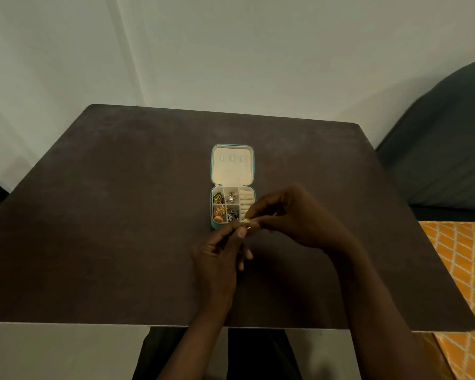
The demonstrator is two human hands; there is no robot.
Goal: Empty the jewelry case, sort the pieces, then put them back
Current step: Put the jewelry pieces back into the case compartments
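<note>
A small teal jewelry case (212, 171) lies open at the middle of the dark table, its cream lid flat toward the far side. Its tray holds green-gold pieces (218, 198), a silver piece (231, 198), gold earrings (219, 214) and dark beaded pieces (233, 214); cream ring rolls (246, 198) fill the right side. Just over the case's near right corner, my left hand (217, 256) and my right hand (294, 218) meet fingertip to fingertip, both pinching a small gold ring (246, 221). The right hand covers the case's right edge.
The dark brown table (93, 215) has its near edge close to my body. A grey upholstered seat (444, 149) stands at the right. An orange patterned cloth (461, 270) lies beside the table's right edge. A pale wall is behind.
</note>
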